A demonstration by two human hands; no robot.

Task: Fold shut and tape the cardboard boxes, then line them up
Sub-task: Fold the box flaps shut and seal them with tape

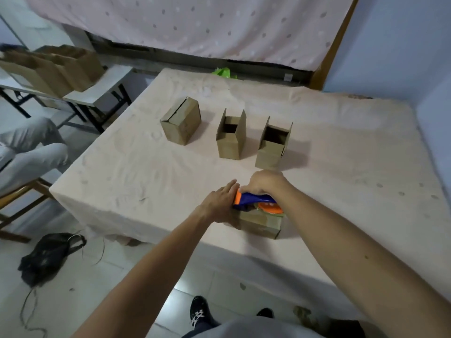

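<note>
A small cardboard box sits near the front edge of the table. My left hand lies flat against the box's left side and top. My right hand grips a blue and orange tape dispenser pressed on the box's top. Farther back stand three more boxes in a rough row: the left box has its flaps folded shut, while the middle box and the right box have open flaps standing up.
A pinkish cloth covers the table. A green item lies at its far edge. A side table at the left holds several cardboard boxes. A seated person's legs are at the left, and a black bag lies on the floor.
</note>
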